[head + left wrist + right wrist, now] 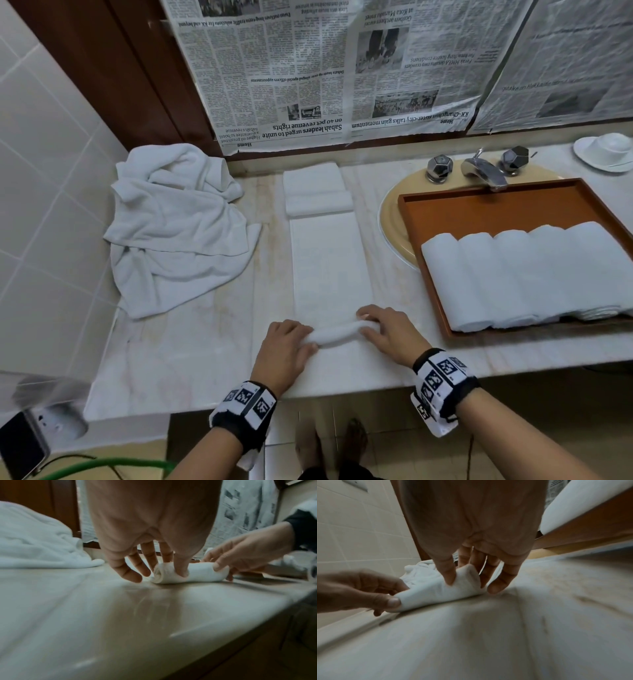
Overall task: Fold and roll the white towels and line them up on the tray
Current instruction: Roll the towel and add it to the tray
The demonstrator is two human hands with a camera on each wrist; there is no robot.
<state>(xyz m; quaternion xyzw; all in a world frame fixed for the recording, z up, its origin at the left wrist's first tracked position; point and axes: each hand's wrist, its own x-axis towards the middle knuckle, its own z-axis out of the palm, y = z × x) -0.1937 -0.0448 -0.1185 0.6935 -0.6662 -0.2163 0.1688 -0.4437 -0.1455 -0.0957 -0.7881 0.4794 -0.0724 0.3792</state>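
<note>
A long folded white towel (327, 263) lies flat on the marble counter, its near end wound into a small roll (337, 334). My left hand (291, 339) pinches the roll's left end (171, 573) between thumb and fingers. My right hand (380, 330) pinches the right end (462, 582) the same way. An orange-brown tray (479, 205) rests over the sink at the right and holds several rolled white towels (527, 274) side by side.
A crumpled white towel heap (174, 226) lies at the counter's left. Two folded towels (315, 188) sit behind the flat one. The faucet (483, 169) and a white dish (606, 150) stand at the back right. Newspaper (308, 68) covers the wall.
</note>
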